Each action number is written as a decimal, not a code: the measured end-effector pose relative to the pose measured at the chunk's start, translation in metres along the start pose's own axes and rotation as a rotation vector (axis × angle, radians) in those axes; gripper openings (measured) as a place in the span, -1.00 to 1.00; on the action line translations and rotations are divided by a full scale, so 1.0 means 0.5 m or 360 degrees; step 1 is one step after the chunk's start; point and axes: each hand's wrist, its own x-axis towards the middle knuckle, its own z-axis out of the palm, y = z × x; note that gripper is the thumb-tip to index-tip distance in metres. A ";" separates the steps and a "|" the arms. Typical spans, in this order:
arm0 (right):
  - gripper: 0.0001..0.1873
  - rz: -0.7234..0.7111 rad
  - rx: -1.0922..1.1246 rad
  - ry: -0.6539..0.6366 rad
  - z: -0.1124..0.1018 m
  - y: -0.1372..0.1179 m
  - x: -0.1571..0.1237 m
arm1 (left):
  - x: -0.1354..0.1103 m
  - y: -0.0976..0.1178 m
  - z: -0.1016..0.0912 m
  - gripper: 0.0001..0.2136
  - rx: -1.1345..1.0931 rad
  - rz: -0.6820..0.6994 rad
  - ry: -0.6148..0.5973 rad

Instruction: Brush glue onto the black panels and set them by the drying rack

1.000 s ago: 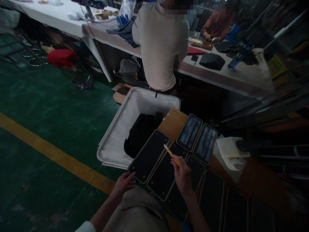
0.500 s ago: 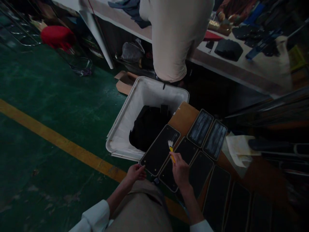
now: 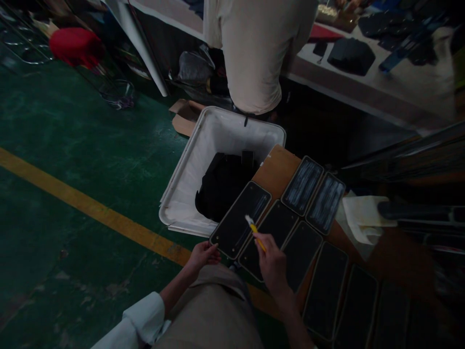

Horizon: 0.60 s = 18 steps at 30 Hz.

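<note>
My right hand [image 3: 272,261] grips a paintbrush [image 3: 252,227] with a yellow handle and pale bristles. The bristle tip is over a black rounded panel [image 3: 232,228] with a light border, which carries thin whitish streaks along its right side. At that panel's near left corner, my left hand [image 3: 203,256] has its thumb and fingers pinched on the edge. Just right of it lie more black panels [image 3: 271,232]. Two farther panels [image 3: 302,185] bear broad whitish strokes. All rest on a brown board [image 3: 278,167].
A white bin [image 3: 185,182] with black material inside stands against the board's far left. Beyond it a person in beige [image 3: 254,53] stands at a long table [image 3: 337,92]. A red stool [image 3: 76,46] is at the far left; a whitish cloth [image 3: 363,213] lies to the right.
The brush has moved from the far part of the panel toward its near end, and more whitish streaks show there. My left hand stays at the corner. The view has shifted slightly.
</note>
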 end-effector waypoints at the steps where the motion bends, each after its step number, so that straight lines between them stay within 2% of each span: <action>1: -0.70 -0.0047 -0.0074 0.0042 -0.009 0.016 0.038 | 0.001 -0.001 -0.001 -0.51 0.0003 0.0002 -0.0012; 5: -0.68 -0.0128 -0.0416 0.0185 -0.015 0.066 0.160 | 0.007 -0.004 -0.006 -0.46 0.0007 0.0003 -0.0039; 7: -0.67 -0.0118 -0.0528 0.0187 -0.004 0.076 0.184 | 0.007 -0.004 -0.008 -0.45 0.0013 0.0014 -0.0053; 9: -0.65 -0.0116 -0.0566 0.0129 0.012 0.074 0.178 | 0.006 -0.003 -0.008 -0.46 0.0017 0.0025 -0.0068; 12: -0.61 -0.0152 -0.0549 0.0001 0.041 0.046 0.116 | 0.006 0.000 -0.009 -0.45 0.0003 0.0037 -0.0069; 18: -0.61 -0.0236 -0.0315 -0.0220 0.100 -0.048 -0.092 | 0.010 0.000 -0.013 -0.46 0.0010 0.0037 -0.0070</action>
